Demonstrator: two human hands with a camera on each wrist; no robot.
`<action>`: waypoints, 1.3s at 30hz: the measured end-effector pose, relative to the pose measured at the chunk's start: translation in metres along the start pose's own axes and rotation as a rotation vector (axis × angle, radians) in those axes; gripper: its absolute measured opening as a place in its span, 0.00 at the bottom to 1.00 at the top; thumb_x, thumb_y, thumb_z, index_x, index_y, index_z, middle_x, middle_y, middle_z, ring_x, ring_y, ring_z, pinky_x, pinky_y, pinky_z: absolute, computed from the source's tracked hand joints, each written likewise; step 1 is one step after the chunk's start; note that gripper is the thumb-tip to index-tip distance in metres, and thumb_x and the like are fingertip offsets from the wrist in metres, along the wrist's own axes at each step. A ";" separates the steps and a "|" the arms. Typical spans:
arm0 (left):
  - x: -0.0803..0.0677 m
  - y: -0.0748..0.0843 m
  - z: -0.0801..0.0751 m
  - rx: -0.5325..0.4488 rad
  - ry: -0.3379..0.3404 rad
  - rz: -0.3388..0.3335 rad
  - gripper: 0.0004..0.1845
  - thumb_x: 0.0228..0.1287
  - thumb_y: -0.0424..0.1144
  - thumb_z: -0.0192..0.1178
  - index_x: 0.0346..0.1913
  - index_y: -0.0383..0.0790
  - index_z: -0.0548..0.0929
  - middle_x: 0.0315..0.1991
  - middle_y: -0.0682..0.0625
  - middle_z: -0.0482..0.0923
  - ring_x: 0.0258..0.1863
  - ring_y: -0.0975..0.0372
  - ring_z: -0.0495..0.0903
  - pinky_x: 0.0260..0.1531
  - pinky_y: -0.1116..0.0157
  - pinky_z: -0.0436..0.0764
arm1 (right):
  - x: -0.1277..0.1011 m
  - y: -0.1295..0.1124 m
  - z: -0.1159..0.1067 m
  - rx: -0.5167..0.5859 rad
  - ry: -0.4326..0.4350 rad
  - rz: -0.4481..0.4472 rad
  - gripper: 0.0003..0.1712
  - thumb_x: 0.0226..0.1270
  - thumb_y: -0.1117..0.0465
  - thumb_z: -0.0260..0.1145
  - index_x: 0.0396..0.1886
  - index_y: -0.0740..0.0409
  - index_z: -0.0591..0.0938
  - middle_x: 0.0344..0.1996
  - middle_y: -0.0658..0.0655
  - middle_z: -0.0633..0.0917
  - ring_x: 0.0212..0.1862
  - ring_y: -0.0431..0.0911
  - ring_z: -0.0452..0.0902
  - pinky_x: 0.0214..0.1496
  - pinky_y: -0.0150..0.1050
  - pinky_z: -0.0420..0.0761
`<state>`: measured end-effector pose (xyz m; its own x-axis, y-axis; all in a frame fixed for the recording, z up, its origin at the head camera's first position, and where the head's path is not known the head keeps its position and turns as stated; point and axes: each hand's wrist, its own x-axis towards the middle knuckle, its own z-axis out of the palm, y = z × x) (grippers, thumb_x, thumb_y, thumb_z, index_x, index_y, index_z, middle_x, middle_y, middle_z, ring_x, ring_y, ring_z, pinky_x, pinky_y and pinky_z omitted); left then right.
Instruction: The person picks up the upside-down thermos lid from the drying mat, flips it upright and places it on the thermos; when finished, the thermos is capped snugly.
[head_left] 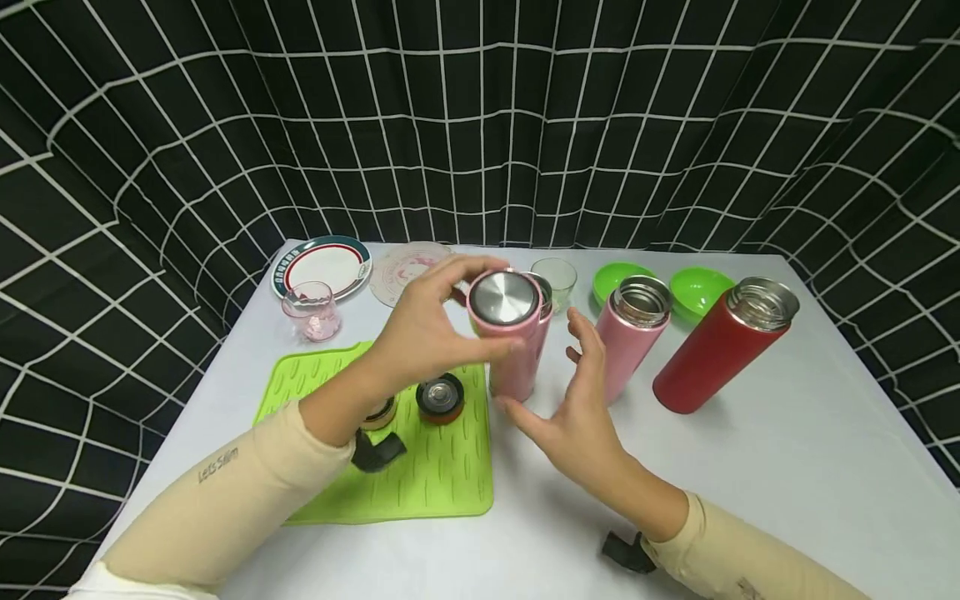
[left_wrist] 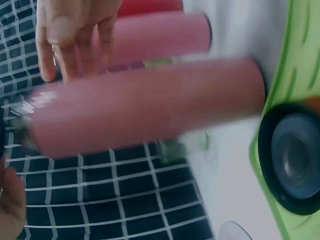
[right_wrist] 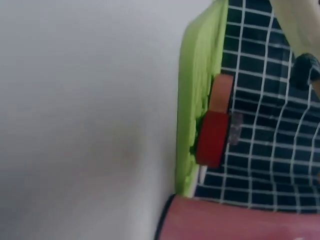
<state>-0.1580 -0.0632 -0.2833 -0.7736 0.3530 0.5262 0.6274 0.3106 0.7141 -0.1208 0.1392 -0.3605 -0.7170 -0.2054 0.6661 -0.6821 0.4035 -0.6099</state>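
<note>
The left hand (head_left: 427, 325) curls its fingers round the steel-topped pink lid (head_left: 504, 302) atop a smooth pink cylindrical flask (head_left: 517, 358) standing just beside a ribbed green silicone mat (head_left: 442, 475). The right hand (head_left: 581, 408) hovers near, fingers relaxed. An uncapped pink flask (head_left: 630, 333) and a red flask (head_left: 720, 346) stand close behind.

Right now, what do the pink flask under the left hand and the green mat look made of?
Pink flask: likely steel beneath matte pink coating; its cap top, held by the left hand, shines like brushed metal. Green mat: probably silicone, judging by its soft matte look and moulded ridges.
</note>
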 end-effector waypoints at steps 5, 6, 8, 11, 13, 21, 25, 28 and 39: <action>0.030 -0.022 0.008 0.119 0.030 0.002 0.39 0.40 0.52 0.81 0.59 0.46 0.79 0.49 0.62 0.78 0.48 0.67 0.71 0.45 0.65 0.75 | 0.012 0.019 0.020 0.084 -0.109 0.417 0.65 0.48 0.54 0.82 0.75 0.59 0.47 0.70 0.60 0.60 0.70 0.52 0.57 0.68 0.54 0.63; 0.032 -0.026 0.009 0.122 0.026 -0.007 0.39 0.40 0.52 0.81 0.59 0.46 0.79 0.49 0.62 0.78 0.48 0.66 0.71 0.45 0.64 0.74 | 0.014 0.021 0.022 0.095 -0.119 0.469 0.62 0.48 0.52 0.81 0.74 0.58 0.50 0.67 0.59 0.64 0.68 0.52 0.61 0.67 0.53 0.65; 0.034 -0.030 0.012 0.117 0.020 -0.020 0.39 0.40 0.52 0.81 0.59 0.46 0.79 0.49 0.62 0.78 0.48 0.66 0.71 0.45 0.64 0.75 | 0.018 0.027 0.026 0.093 -0.129 0.531 0.55 0.49 0.49 0.80 0.70 0.57 0.58 0.61 0.58 0.72 0.63 0.51 0.68 0.63 0.52 0.69; 0.035 -0.032 0.015 0.108 0.012 -0.022 0.39 0.40 0.53 0.81 0.59 0.46 0.79 0.51 0.61 0.78 0.48 0.65 0.71 0.45 0.63 0.75 | 0.021 0.032 0.028 0.033 -0.123 0.527 0.46 0.50 0.48 0.80 0.63 0.57 0.67 0.53 0.56 0.79 0.55 0.48 0.75 0.57 0.48 0.74; 0.036 -0.032 0.016 0.100 -0.020 -0.032 0.40 0.41 0.53 0.80 0.60 0.46 0.79 0.53 0.61 0.78 0.49 0.66 0.71 0.45 0.64 0.75 | 0.022 0.034 0.028 -0.006 -0.109 0.506 0.42 0.49 0.48 0.80 0.60 0.56 0.70 0.49 0.55 0.81 0.52 0.46 0.77 0.54 0.46 0.76; 0.033 -0.040 0.021 -0.106 -0.134 -0.080 0.42 0.46 0.42 0.77 0.66 0.41 0.69 0.60 0.54 0.72 0.54 0.64 0.72 0.53 0.63 0.74 | 0.019 0.040 0.027 -0.008 -0.095 0.458 0.39 0.47 0.47 0.81 0.57 0.51 0.73 0.47 0.50 0.82 0.50 0.43 0.77 0.47 0.43 0.79; 0.036 -0.043 0.025 -0.163 -0.112 -0.061 0.42 0.46 0.42 0.76 0.64 0.38 0.68 0.57 0.51 0.73 0.54 0.62 0.72 0.54 0.61 0.73 | 0.021 0.041 0.026 -0.015 -0.090 0.441 0.39 0.47 0.47 0.81 0.57 0.51 0.73 0.47 0.49 0.82 0.49 0.43 0.77 0.45 0.42 0.79; 0.037 -0.046 0.025 -0.189 -0.113 -0.040 0.42 0.45 0.40 0.75 0.64 0.37 0.65 0.58 0.49 0.71 0.56 0.61 0.70 0.56 0.60 0.71 | 0.021 0.042 0.025 -0.015 -0.097 0.432 0.39 0.47 0.47 0.81 0.58 0.50 0.73 0.46 0.49 0.82 0.48 0.42 0.77 0.45 0.42 0.79; 0.038 -0.058 0.025 -0.232 -0.134 0.037 0.44 0.44 0.43 0.73 0.63 0.33 0.62 0.59 0.44 0.68 0.59 0.59 0.68 0.61 0.59 0.66 | 0.024 0.045 0.026 0.001 -0.121 0.439 0.39 0.45 0.49 0.82 0.57 0.51 0.74 0.45 0.50 0.83 0.47 0.42 0.78 0.45 0.42 0.79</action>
<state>-0.2212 -0.0461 -0.3161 -0.7225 0.4785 0.4991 0.6058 0.0903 0.7905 -0.1723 0.1291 -0.3837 -0.9500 -0.1174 0.2895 -0.3097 0.4747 -0.8239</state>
